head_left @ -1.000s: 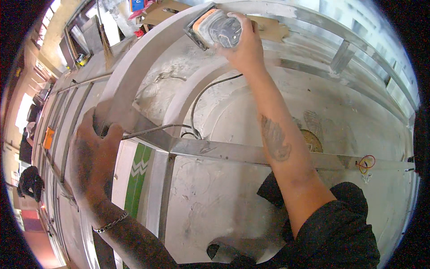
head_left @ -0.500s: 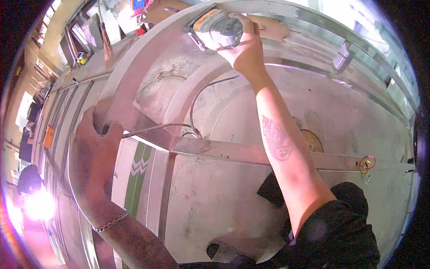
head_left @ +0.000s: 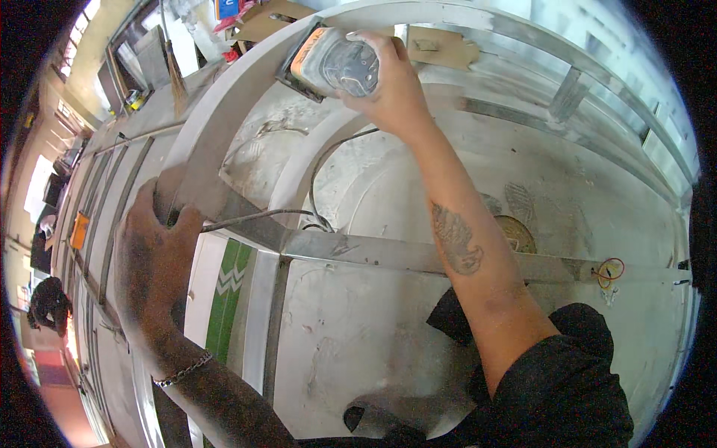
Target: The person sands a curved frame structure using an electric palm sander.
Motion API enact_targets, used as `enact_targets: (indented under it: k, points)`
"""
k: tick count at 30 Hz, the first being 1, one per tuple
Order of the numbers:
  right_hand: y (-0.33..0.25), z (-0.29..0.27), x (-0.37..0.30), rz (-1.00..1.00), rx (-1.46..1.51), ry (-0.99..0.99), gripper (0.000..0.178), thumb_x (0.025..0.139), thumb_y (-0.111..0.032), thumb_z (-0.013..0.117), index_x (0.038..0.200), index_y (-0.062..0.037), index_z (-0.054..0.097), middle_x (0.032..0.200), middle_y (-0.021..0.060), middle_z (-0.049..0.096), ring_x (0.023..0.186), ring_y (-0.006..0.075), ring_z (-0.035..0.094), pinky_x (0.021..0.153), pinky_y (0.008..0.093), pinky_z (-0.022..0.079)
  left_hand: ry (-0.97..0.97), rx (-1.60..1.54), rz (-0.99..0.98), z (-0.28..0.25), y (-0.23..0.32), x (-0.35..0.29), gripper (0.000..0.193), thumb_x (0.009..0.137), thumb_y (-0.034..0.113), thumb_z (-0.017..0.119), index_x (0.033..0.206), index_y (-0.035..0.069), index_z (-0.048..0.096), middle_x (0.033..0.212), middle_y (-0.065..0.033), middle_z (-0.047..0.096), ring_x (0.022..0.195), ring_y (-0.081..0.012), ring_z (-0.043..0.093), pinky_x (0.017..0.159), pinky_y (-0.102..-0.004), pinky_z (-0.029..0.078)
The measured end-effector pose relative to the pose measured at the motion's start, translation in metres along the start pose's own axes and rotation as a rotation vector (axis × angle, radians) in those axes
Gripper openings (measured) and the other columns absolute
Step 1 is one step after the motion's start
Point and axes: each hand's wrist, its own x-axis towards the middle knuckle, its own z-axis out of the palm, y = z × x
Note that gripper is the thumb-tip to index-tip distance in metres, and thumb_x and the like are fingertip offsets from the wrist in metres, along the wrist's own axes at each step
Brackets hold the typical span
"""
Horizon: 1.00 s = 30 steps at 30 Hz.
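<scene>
Far left edge: we see a person crouched (head_left: 48,302) on the floor, well apart from our work, and an orange tool (head_left: 78,230) lying by the long rails.

Next, our left hand (head_left: 153,257): fingers curled shut around the edge of the curved metal frame (head_left: 216,112), gripping it where the arch meets the flat cross bar (head_left: 388,254). A chain bracelet (head_left: 183,369) sits on that wrist. Just right of the hand, a green-and-white panel (head_left: 228,295) lies under the frame, and a black cable (head_left: 254,218) runs from near the hand toward the middle.

Centre top: the power sander (head_left: 332,63), grey body with an orange side, sits on the upper part of the arch. Its long axis runs roughly left-right, along the arch. Our right hand (head_left: 392,86) is wrapped over its right end, fingers closed on the body, palm on top. So the sander lies up and left of that wrist; the left hand is well apart from it, down the arch. The right hand is the one on the tool.

Right: tattooed forearm crosses the bar; a brass round disc (head_left: 515,233) is partly hidden behind it, and a red wire loop (head_left: 609,270) hangs at the bar's far end.
</scene>
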Motion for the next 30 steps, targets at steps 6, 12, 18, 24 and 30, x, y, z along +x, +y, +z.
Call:
enact_targets:
  k: [6,12,18,24,30]
  points:
    - [-0.002,0.003,0.001,0.016,-0.001,-0.006,0.084,0.069,-0.017,0.092,0.143,-0.0185,0.052,0.132,0.0169,0.058,0.124,0.0394,0.059,0.106,0.0486,0.05,0.017,-0.041,0.013,-0.001,-0.008,0.001,0.062,0.086,0.03,0.065,0.14,-0.001,0.06,0.127,-0.0287,0.069,0.121,-0.0418,0.067,0.107,-0.0488,0.049]
    - [0.008,-0.002,0.003,0.071,-0.117,0.047,0.086,0.068,-0.018,0.094,0.143,-0.0188,0.051,0.132,0.0172,0.058,0.123,0.039,0.061,0.103,0.0473,0.053,0.018,-0.049,0.018,0.004,-0.006,0.002,0.062,0.085,0.03,0.064,0.14,0.0,0.06,0.127,-0.0272,0.07,0.12,-0.0411,0.067,0.107,-0.0484,0.049]
    - [0.019,-0.003,0.005,0.147,-0.129,0.113,0.088,0.067,-0.018,0.095,0.143,-0.0185,0.051,0.133,0.0188,0.057,0.125,0.0376,0.06,0.104,0.047,0.053,-0.011,-0.054,0.008,0.001,-0.005,0.001,0.063,0.085,0.03,0.064,0.14,-0.001,0.06,0.126,-0.027,0.07,0.119,-0.0411,0.068,0.107,-0.0488,0.049]
    - [0.011,0.005,0.006,0.133,-0.049,0.137,0.088,0.066,-0.017,0.095,0.142,-0.0172,0.052,0.134,0.0184,0.057,0.124,0.0378,0.06,0.104,0.0472,0.052,0.009,0.026,-0.021,-0.009,0.001,-0.005,0.064,0.085,0.031,0.063,0.141,-0.002,0.059,0.128,-0.0281,0.069,0.12,-0.0409,0.067,0.107,-0.049,0.048]
    - [0.004,0.001,0.0,0.031,-0.015,0.072,0.087,0.065,-0.015,0.095,0.141,-0.016,0.054,0.132,0.0176,0.059,0.124,0.0388,0.06,0.105,0.0468,0.051,0.023,0.0,0.007,0.001,0.002,-0.002,0.066,0.085,0.032,0.064,0.142,-0.002,0.057,0.129,-0.03,0.067,0.124,-0.043,0.064,0.108,-0.0497,0.047]
